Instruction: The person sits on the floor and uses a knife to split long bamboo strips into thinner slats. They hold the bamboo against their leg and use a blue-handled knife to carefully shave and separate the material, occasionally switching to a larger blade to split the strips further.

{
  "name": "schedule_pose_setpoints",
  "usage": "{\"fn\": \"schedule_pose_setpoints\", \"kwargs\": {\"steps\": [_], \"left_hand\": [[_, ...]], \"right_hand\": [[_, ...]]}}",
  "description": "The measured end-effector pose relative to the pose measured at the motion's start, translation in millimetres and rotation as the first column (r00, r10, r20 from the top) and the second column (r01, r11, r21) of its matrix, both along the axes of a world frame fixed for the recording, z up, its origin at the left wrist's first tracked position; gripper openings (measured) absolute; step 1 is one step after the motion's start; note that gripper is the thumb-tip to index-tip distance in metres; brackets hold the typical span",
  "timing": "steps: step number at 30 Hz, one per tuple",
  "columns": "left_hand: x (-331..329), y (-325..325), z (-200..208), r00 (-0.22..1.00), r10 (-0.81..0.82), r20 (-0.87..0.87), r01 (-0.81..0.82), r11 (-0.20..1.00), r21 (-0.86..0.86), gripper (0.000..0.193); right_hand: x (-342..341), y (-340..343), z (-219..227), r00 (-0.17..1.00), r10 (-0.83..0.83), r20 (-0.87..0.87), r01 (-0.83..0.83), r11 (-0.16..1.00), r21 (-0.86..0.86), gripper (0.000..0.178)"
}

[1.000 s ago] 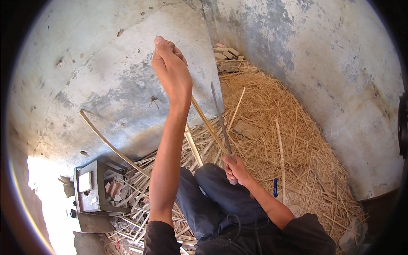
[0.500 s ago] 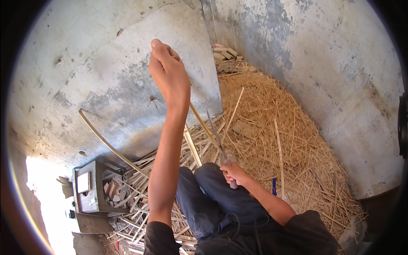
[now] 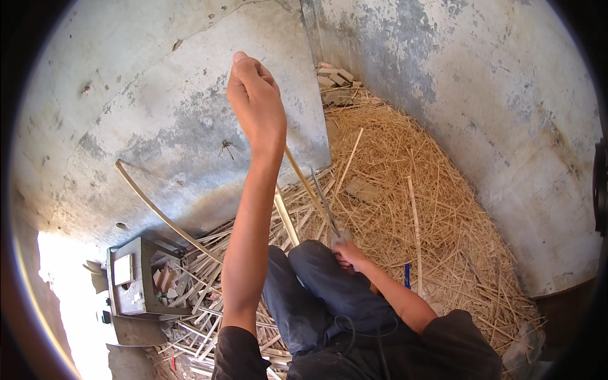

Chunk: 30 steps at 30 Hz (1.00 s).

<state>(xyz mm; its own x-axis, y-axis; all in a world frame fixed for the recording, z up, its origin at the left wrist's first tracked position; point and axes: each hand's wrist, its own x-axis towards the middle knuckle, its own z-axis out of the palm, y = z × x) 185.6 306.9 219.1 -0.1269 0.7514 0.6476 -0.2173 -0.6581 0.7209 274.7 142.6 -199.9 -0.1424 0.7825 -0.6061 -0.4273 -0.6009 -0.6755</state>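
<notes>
My left hand is raised high in front of the wall, its fingers closed. From behind its wrist a long, thin bamboo strip slopes down toward my knees; the gripped end is hidden behind the hand. My right hand is wrapped round the handle of a long-bladed knife, just beyond my right knee. The blade points up and away, close alongside the strip's lower part. Whether blade and strip touch, I cannot tell.
A pile of fine shavings fills the corner. Split strips lie around my legs. At left stands a grey box-like frame holding rubble. A curved strip leans on the wall. A blue tool lies at right.
My left hand has shifted slightly up and to the right. My right hand and the knife have moved a little, the blade now lying closer to the strip.
</notes>
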Motion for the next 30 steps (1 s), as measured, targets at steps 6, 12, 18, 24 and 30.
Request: {"fn": "schedule_pose_setpoints", "kwargs": {"steps": [6, 12, 18, 24, 30], "left_hand": [[-10, -13, 9, 0.961, -0.276, 0.014, 0.276, 0.956, -0.098, 0.037], [-27, 3, 9, 0.796, -0.605, 0.003, 0.600, 0.789, -0.133, 0.033], [-34, 12, 12, 0.777, -0.628, -0.033, 0.623, 0.776, -0.100, 0.034], [-21, -5, 17, 0.778, -0.551, -0.302, 0.558, 0.827, -0.071, 0.030], [-1, 0, 2, 0.837, -0.518, -0.177, 0.523, 0.852, -0.019, 0.030]], "right_hand": [[40, -20, -99, 0.998, -0.042, 0.042, 0.052, 0.962, -0.268, 0.022], [43, -59, -66, 0.939, -0.002, 0.344, 0.028, 0.997, -0.070, 0.026], [62, -85, -17, 0.950, -0.121, 0.288, 0.121, 0.992, 0.020, 0.037], [59, -77, 76, 0.955, -0.293, -0.037, 0.295, 0.939, 0.175, 0.048], [25, -56, 164, 0.935, -0.202, -0.290, 0.295, 0.897, 0.328, 0.052]]}}
